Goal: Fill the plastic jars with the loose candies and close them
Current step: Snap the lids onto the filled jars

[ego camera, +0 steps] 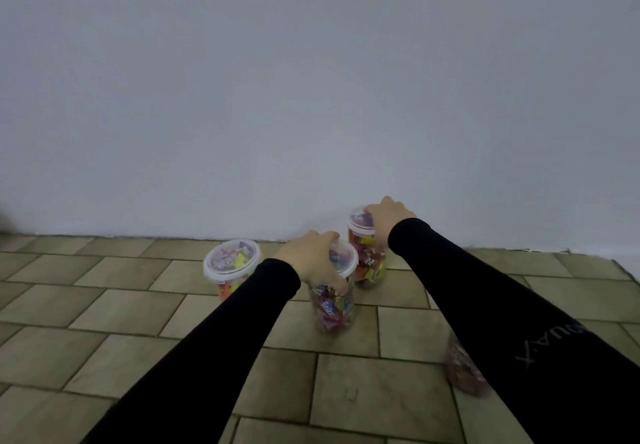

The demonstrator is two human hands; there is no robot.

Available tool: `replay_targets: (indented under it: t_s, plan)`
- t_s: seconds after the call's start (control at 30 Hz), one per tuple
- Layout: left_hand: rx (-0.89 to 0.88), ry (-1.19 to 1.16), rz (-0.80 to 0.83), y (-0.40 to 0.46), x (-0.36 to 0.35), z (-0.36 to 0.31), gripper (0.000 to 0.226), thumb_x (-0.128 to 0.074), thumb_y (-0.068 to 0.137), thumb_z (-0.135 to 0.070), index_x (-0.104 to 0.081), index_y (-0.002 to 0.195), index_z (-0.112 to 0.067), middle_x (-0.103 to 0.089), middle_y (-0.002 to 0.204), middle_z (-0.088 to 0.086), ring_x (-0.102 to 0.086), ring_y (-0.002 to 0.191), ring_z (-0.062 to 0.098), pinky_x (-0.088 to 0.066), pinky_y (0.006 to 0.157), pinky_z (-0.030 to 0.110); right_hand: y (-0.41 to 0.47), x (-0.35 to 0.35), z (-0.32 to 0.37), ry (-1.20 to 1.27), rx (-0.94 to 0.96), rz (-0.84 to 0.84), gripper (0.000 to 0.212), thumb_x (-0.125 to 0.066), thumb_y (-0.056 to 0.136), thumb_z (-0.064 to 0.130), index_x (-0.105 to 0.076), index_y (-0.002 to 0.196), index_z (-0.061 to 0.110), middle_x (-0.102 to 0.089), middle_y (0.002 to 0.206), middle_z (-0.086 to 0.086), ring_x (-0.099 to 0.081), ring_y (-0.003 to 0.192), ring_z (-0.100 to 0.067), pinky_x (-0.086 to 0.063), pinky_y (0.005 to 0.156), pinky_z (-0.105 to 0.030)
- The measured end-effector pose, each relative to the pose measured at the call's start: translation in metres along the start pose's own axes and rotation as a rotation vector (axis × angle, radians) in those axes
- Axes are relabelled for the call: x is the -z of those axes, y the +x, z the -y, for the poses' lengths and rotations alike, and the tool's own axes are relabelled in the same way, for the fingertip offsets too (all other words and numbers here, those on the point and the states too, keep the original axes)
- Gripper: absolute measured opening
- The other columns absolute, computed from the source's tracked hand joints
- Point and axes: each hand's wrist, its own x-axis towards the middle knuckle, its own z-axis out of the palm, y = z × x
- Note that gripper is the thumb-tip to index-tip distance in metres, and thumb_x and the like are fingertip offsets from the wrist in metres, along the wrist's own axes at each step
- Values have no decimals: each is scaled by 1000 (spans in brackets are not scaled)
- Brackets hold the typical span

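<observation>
Three clear plastic jars full of wrapped candies stand on a tiled surface, each with a clear white-rimmed lid on. My left hand [313,258] grips the lid of the middle jar [334,308] from above, fingers curled round its rim. My right hand [388,216] grips the top of the far jar [369,263] close to the wall. The left jar [230,263] stands alone, partly hidden behind my left sleeve. A fourth candy-filled jar [462,369] shows partly under my right forearm.
The tiled surface [104,322] runs up to a plain white wall [311,97] just behind the jars. Its right edge [623,270] slants away at the far right. Both forearms wear black sleeves.
</observation>
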Motion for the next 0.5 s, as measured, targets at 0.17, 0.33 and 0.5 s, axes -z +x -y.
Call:
replay_targets:
  t_s: [0.17, 0.33, 0.5]
  plan:
    - [36, -93, -185, 12, -25, -3, 88, -63, 84, -52, -16, 153, -25, -27, 151, 13, -32, 134, 35, -30, 107, 39, -11, -3, -10, -21, -36, -83, 37, -50, 93, 14, -51, 130, 15, -39, 129, -14, -46, 116, -31, -44, 92, -35]
    - [44, -132, -324, 32, -37, -8, 73, -53, 93, -47, -18, 152, -25, -8, 156, 16, -10, 141, 36, -17, 113, 42, -8, -7, -9, -26, -94, -147, 33, -40, 97, 7, -50, 128, 4, -45, 129, -17, -54, 114, -29, -45, 92, -31]
    - [-38, 29, -360, 60, -34, -1, 82, -66, 85, -37, -20, 151, -24, -5, 157, 10, -10, 139, 36, -26, 111, 45, 1, -8, -8, -46, -117, -192, 35, -33, 96, -4, -49, 126, 1, -55, 125, -18, -53, 116, -31, -41, 97, -33]
